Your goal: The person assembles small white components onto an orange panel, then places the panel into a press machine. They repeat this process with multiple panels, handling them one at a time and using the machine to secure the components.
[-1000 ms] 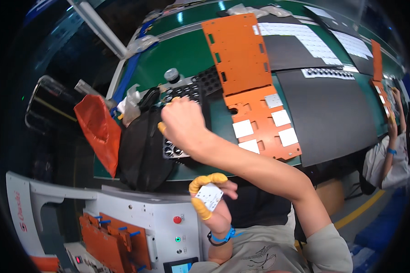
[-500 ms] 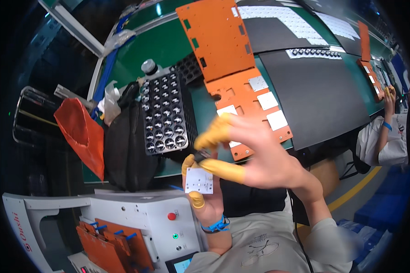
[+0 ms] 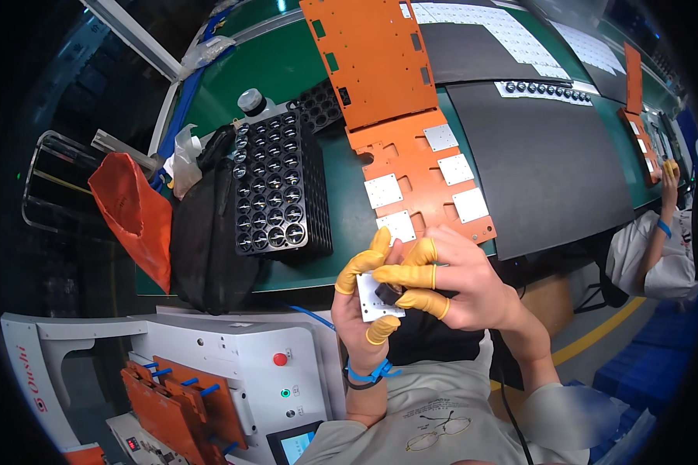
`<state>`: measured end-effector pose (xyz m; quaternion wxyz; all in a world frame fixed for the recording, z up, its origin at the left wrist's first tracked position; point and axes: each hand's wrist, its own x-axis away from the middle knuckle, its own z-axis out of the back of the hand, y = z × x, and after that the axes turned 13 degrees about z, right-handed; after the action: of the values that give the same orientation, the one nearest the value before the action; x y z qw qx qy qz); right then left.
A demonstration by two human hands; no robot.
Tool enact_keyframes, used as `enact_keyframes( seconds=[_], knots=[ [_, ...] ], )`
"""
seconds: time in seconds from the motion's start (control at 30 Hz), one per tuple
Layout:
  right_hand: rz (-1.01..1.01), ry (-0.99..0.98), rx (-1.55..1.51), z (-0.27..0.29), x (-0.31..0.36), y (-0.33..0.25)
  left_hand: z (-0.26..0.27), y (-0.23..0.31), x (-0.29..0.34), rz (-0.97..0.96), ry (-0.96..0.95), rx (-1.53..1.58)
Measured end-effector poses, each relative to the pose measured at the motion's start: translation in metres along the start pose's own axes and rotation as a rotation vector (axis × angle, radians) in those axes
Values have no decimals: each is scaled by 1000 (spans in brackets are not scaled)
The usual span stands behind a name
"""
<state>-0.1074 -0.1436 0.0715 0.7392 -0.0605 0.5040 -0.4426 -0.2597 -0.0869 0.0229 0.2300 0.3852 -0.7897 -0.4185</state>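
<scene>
My left hand (image 3: 354, 325), wearing yellow finger cots, grips a small white square circuit board (image 3: 368, 304) by its edges. Against the face of this board, my right hand (image 3: 469, 283) pinches a small black round part (image 3: 387, 293) between yellow-cotted fingertips. The part partly covers the board, and whether it is seated there cannot be made out. Just beyond my hands lies an orange fixture plate (image 3: 380, 159) with several white square boards (image 3: 455, 169) set in it; its raised orange lid (image 3: 368, 66) stands behind.
Left of the fixture is a stack of black trays (image 3: 318, 209) with round parts in the top one. An orange bag (image 3: 136, 225) and a black bag (image 3: 205, 248) sit farther left. A dark mat (image 3: 535, 170) lies right. A grey-white machine (image 3: 233, 353) stands lower left; a co-worker (image 3: 655, 240) sits right.
Both hands have shifted: the left, with the board, has moved right, and the right has drawn nearer me. The black part has gone from the board's upper edge onto its face.
</scene>
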Motion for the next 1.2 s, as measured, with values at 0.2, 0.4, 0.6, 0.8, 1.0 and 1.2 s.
enact_keyframes(
  seconds=[0.2,0.4,0.6,0.8,1.0,1.2],
  knots=[
    [179,-87,298,1,6,-3,4,1,-3,159,-114,73],
    [194,-85,253,9,9,-16,13,-8,3,360,-259,187],
    [69,-59,226,6,13,-20,11,-24,6,376,-146,234],
    [165,76,429,-6,36,-3,11,-33,9,451,-292,203],
    [216,108,578,4,49,5,-4,-23,-4,194,-282,-175],
    [142,-28,568,20,50,9,4,-8,-18,-65,-231,-707]
  ],
)
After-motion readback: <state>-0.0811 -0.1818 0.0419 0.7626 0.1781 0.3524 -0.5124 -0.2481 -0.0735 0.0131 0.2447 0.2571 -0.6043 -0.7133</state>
